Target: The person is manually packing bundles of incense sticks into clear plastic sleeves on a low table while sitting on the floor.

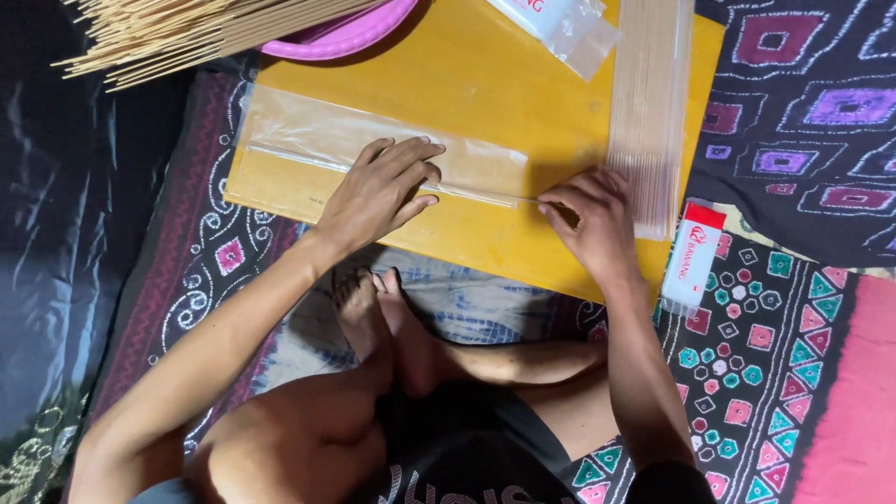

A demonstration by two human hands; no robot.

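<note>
Head view: the left hand (383, 191) lies flat, fingers spread, on a clear bag (308, 140) mid-board (485, 65), while the right hand (590, 219) pinches a thin stick (485, 196) near the board's front-right corner.

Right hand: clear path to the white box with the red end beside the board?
Probably yes. The right hand sits at the yellow board's near right edge, and the white box lies just beside its wrist on the patterned cloth, with nothing between them.

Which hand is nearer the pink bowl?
Left. The left hand rests flat on the clear plastic sleeve, below the pink bowl; the right hand is farther off, beside the packed sticks.
</note>
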